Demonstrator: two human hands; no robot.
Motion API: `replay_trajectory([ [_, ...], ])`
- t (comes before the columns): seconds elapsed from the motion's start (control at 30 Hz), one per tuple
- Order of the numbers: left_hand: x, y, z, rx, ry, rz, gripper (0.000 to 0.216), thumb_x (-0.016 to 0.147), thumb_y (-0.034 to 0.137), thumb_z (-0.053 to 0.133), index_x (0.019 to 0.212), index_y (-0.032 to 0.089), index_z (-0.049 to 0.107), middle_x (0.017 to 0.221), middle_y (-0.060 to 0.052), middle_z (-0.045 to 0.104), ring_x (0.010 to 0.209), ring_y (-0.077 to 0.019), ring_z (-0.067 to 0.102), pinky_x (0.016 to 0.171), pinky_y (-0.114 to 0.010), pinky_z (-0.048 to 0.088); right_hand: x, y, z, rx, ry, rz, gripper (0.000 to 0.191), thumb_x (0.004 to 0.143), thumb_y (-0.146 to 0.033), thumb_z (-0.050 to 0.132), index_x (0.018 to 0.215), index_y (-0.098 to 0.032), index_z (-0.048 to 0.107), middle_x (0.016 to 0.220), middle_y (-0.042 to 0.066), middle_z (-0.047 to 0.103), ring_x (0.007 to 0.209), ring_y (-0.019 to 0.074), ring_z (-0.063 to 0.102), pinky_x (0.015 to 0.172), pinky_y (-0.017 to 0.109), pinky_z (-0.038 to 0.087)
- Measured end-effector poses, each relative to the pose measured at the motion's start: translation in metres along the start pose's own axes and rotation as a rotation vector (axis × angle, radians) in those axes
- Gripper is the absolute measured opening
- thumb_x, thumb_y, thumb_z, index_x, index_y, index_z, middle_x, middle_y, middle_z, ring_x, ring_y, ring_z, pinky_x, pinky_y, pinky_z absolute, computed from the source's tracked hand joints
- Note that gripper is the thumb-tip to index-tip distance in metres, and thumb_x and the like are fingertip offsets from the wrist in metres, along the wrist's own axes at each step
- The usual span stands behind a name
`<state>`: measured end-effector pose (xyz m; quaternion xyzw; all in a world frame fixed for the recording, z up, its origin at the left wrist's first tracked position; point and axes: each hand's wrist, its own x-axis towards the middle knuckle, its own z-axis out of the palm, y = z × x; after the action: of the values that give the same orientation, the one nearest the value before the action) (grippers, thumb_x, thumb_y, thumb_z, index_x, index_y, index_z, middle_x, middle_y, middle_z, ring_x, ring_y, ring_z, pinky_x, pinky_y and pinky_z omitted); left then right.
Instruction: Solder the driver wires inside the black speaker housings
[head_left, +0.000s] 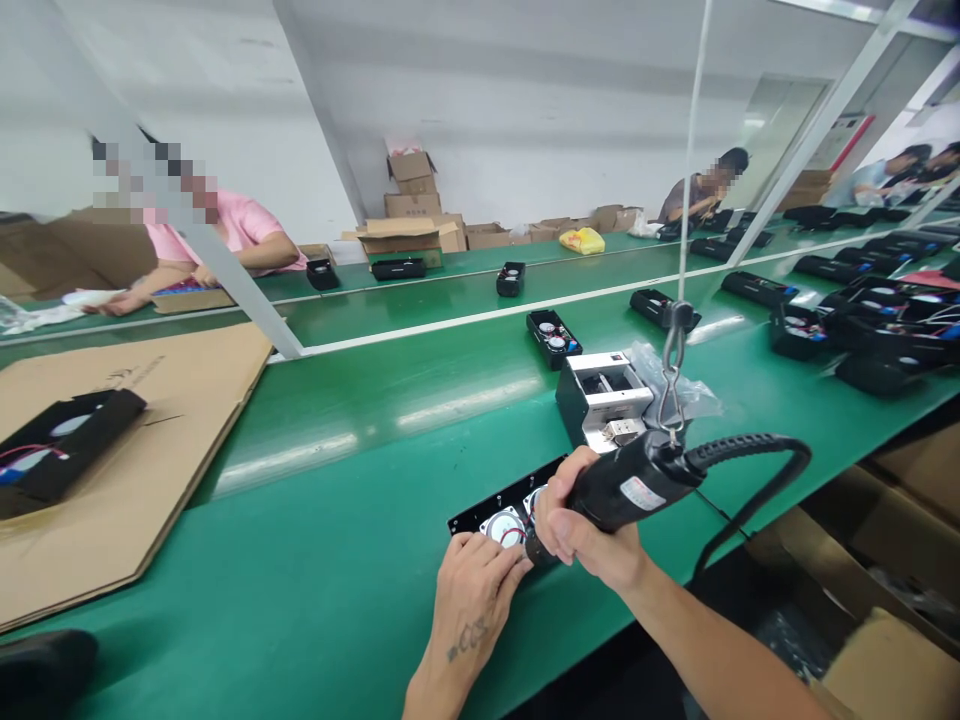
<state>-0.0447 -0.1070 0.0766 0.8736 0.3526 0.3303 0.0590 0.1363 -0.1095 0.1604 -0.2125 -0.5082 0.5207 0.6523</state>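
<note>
My right hand point(581, 520) wraps round a black electric screwdriver point(637, 485), which hangs by a metal hook from a cord and slants down to the left. Its tip end reaches a black speaker housing point(469, 520) lying on the green bench. Inside the housing sits a round silver speaker point(504, 528) with a red wire; a second one is partly covered by my right hand. My left hand point(476, 580) grips the near edge of the housing, fingers bent and thumb close to the screwdriver's tip. The tip itself and any screw are hidden.
A black-and-silver screw feeder point(606, 395) stands behind the housing, beside a clear plastic bag point(679, 380). Another open housing point(553, 338) lies farther back. Cardboard point(180, 440) bearing a housing point(71, 445) is at left. The screwdriver's cable point(795, 470) loops right. Co-workers sit across the bench.
</note>
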Motion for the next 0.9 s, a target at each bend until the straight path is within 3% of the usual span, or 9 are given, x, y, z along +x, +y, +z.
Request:
replay_trajectory([
  [0.13, -0.005, -0.003, 0.005, -0.044, -0.012, -0.041, 0.013, 0.103, 0.037, 0.066, 0.1, 0.026, 0.072, 0.079, 0.002, 0.072, 0.072, -0.0177, 0.064, 0.073, -0.034, 0.043, -0.002, 0.004, 0.001, -0.006, -0.016, 0.003, 0.025, 0.096, -0.031, 0.076, 0.101, -0.028, 0.053, 0.06, -0.012, 0.049, 0.043, 0.0078, 0.045, 0.044, 0.022, 0.039],
  [0.2, -0.01, -0.007, 0.01, -0.063, -0.01, -0.083, 0.023, 0.093, 0.041, 0.08, 0.107, 0.025, 0.071, 0.083, 0.002, 0.074, 0.075, -0.0197, 0.066, 0.075, -0.036, 0.045, -0.002, 0.004, 0.002, -0.028, -0.012, 0.019, 0.026, 0.096, -0.033, 0.077, 0.1, -0.028, 0.052, 0.06, -0.012, 0.049, 0.043, 0.0084, 0.045, 0.044, 0.022, 0.04],
  [0.27, -0.015, -0.012, 0.016, -0.071, -0.009, -0.101, 0.035, 0.085, 0.035, 0.087, 0.114, 0.025, 0.069, 0.085, 0.002, 0.074, 0.076, -0.0204, 0.066, 0.078, -0.037, 0.046, -0.002, 0.003, 0.004, -0.058, -0.009, 0.024, 0.027, 0.096, -0.034, 0.077, 0.1, -0.028, 0.051, 0.06, -0.012, 0.049, 0.043, 0.0087, 0.046, 0.044, 0.023, 0.04],
  [0.37, -0.02, -0.017, 0.022, -0.071, -0.008, -0.096, 0.04, 0.085, 0.024, 0.086, 0.12, 0.025, 0.066, 0.085, 0.003, 0.073, 0.076, -0.0196, 0.066, 0.079, -0.037, 0.047, -0.001, 0.002, 0.006, -0.106, -0.013, 0.041, 0.028, 0.095, -0.037, 0.077, 0.099, -0.027, 0.05, 0.062, -0.011, 0.05, 0.045, 0.0091, 0.046, 0.045, 0.024, 0.041],
  [0.9, -0.02, -0.018, 0.03, -0.03, 0.077, -0.061, 0.017, 0.089, 0.022, 0.076, 0.103, 0.024, 0.066, 0.091, -0.002, 0.079, 0.075, -0.0207, 0.071, 0.072, -0.036, 0.049, 0.002, 0.016, 0.012, -0.187, -0.028, 0.105, 0.028, 0.091, -0.034, 0.079, 0.098, -0.025, 0.053, 0.061, -0.009, 0.055, 0.044, 0.0087, 0.047, 0.045, 0.025, 0.043],
])
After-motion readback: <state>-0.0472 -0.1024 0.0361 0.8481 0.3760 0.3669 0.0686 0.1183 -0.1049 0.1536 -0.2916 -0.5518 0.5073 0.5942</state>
